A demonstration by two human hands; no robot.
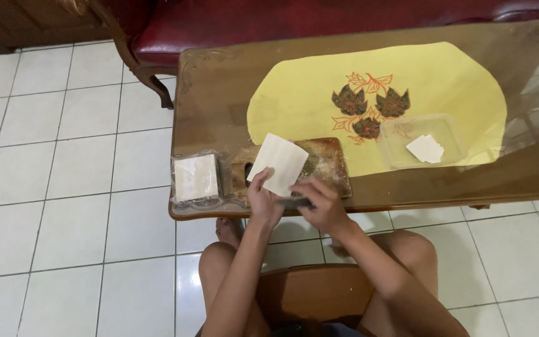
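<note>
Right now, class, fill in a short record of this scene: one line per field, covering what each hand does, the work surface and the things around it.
Left hand: holds up a square white sheet
Right hand: fingers at the sheet's lower edge, over a dark tool, kind unclear
Work surface: floured wooden board on a glass-topped table
Left of board: stack of white sheets in clear wrap
Right of board: clear container holding one folded sheet, on a yellow mat
</note>
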